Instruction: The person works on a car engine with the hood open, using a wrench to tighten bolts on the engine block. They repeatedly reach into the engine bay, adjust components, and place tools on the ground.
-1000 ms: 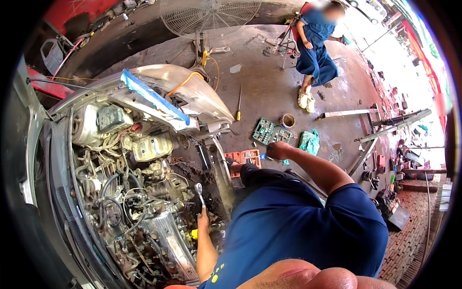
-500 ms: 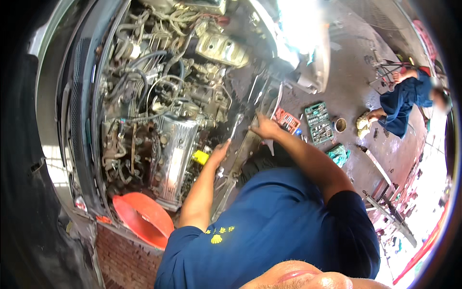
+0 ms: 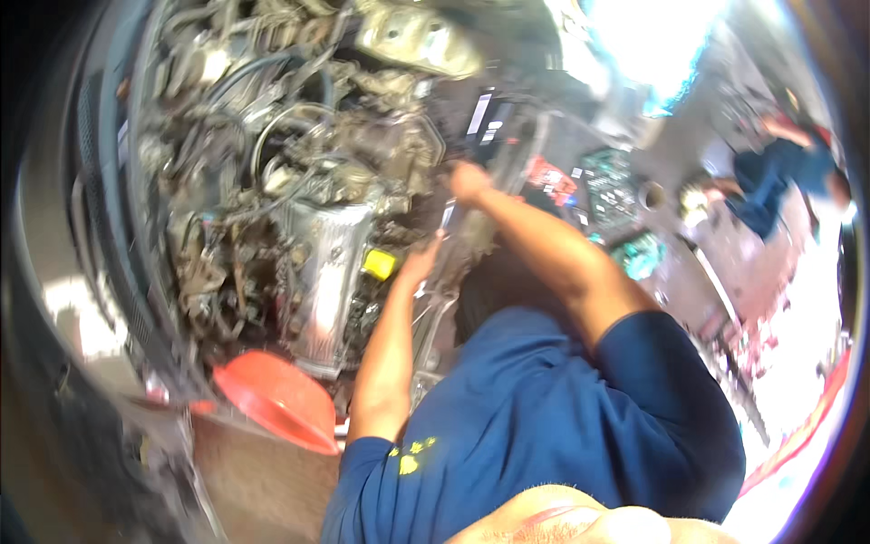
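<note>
- Setting: open-air workshop, concrete floor [image 3: 698, 299]; green socket tray [image 3: 609, 186] at 2 o'clock; another person [image 3: 784, 177] crouching at 3 o'clock.
- Engine bay [image 3: 272, 181]: fills 10 o'clock; yellow cap [image 3: 379, 264] centre; orange basin [image 3: 276, 399] at 7 o'clock.
- Left hand [image 3: 424, 263]: beside the cap, on a blurred wrench [image 3: 446, 218]; grip unclear.
- Right hand [image 3: 469, 181]: clenched at bay edge; contents unreadable.
</note>
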Demonstrator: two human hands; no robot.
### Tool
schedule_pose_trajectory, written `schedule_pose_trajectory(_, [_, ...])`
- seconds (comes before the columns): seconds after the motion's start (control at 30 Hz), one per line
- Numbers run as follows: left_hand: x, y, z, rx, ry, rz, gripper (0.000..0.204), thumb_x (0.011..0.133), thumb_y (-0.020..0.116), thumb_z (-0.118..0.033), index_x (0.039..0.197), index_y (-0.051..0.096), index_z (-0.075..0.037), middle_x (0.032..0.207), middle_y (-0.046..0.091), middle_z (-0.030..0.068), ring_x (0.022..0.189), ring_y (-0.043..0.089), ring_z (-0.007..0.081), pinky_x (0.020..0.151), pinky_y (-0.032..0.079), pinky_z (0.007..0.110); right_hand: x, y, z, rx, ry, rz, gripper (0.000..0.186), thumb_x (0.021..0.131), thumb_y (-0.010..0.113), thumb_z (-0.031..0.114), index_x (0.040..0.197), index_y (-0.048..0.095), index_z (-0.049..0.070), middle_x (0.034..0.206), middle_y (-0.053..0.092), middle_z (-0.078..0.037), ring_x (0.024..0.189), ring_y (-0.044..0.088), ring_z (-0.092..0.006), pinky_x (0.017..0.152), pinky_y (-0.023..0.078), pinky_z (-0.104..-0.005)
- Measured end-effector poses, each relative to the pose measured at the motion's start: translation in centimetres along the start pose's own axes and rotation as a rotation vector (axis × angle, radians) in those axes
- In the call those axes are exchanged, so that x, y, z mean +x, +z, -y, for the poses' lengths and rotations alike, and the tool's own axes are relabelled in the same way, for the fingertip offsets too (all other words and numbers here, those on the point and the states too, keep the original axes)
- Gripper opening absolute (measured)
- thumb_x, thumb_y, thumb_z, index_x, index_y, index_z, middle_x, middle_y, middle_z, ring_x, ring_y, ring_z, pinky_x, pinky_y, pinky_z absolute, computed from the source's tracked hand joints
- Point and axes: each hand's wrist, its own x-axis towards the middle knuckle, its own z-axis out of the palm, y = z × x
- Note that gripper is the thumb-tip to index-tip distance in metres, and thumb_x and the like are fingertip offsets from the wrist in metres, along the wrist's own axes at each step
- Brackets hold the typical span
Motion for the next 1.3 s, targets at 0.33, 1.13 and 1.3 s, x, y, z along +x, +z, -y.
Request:
schedule_pose_trajectory(0.33, [-0.5, 0.3, 1.5, -0.065, -0.165, -0.01, 0.064, 0.101, 0.056, -0.065, 0.081, 0.069, -0.006, 0.06, 0.051, -0.0012, 0.048, 0.045, 0.0119, 0.045, 0.032, 0.03, -1.7, -0.2, 2.8, 0.144, 0.021, 0.128, 0.052, 0.089, 0.06, 0.025, 0.139, 0.066, 0.016, 0.13, 0.07, -0.022, 0.122, 0.066, -0.0402, 0.105, 0.053, -0.0489])
schedule_pose_trajectory(1.13, [-0.2, -0.5, 0.6, -0.085, -0.249, 0.098, 0.066, 0.101, 0.051, -0.07, 0.073, 0.061, -0.011, 0.058, 0.053, 0.0008, 0.045, 0.046, 0.0131, 0.043, 0.033, 0.028, -1.9, -1.1, 3.4, 0.155, 0.086, 0.124, 0.043, 0.089, 0.065, 0.021, 0.131, 0.07, 0.015, 0.117, 0.074, -0.021, 0.114, 0.071, -0.0383, 0.096, 0.057, -0.0495])
schedule_pose_trajectory(1.3, [-0.7, 0.0, 1.3, -0.073, -0.259, 0.009, 0.063, 0.1, 0.053, -0.07, 0.074, 0.061, -0.013, 0.06, 0.054, 0.0001, 0.048, 0.047, 0.0121, 0.045, 0.033, 0.027, -0.2, 0.9, 2.9, 0.128, 0.076, 0.183, 0.049, 0.085, 0.066, 0.024, 0.133, 0.071, 0.016, 0.124, 0.073, -0.019, 0.116, 0.07, -0.0372, 0.099, 0.056, -0.0468])
